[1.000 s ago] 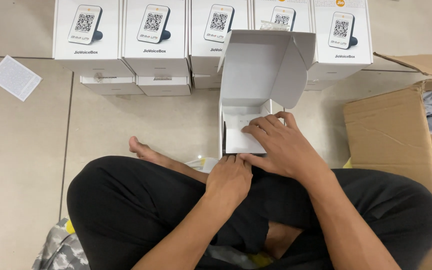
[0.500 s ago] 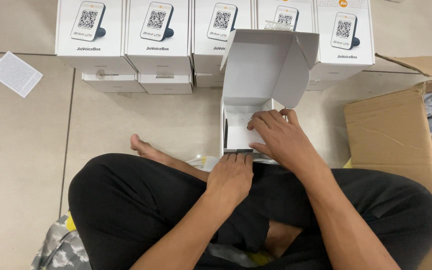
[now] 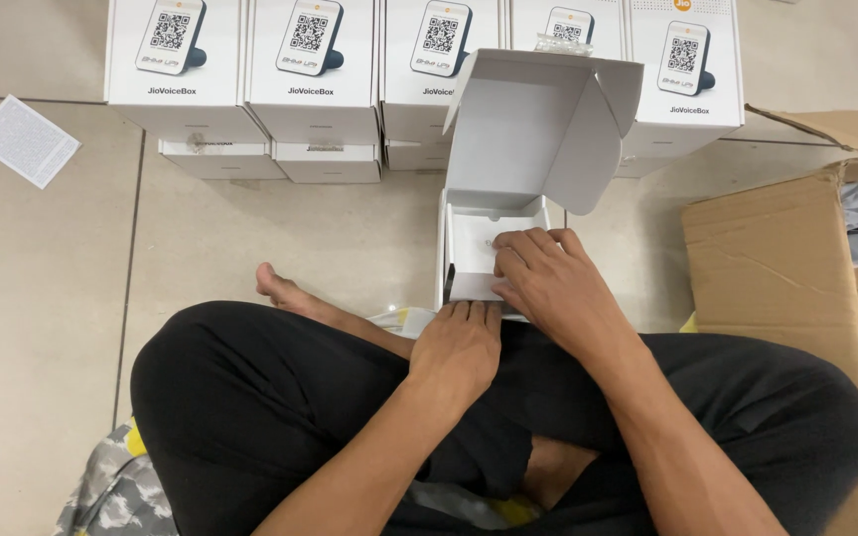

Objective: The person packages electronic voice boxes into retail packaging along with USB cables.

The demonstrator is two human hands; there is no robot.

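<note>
My right hand lies flat inside the open white box, fingers spread and pressing on the white insert that sits in the bottom; it grips nothing, it only pushes down. Just beside it, on the near edge of the box, my left hand rests with the fingers together and bent over the front wall, bracing the box against my crossed legs rather than grasping it. To do this well I think I should keep the pressure even across the insert, so it seats level instead of tipping at one corner, and hold the front wall steady so the box does not slide away over the tiles. Directly beyond my fingers the lid stands upright with its side flaps out; I judge it is best left clear until the insert sits flush. Farther out past the lid runs a row of closed white boxes. Off to the right of my right hand is a brown cardboard carton, and far to the left lie paper leaflets on the floor.
</note>
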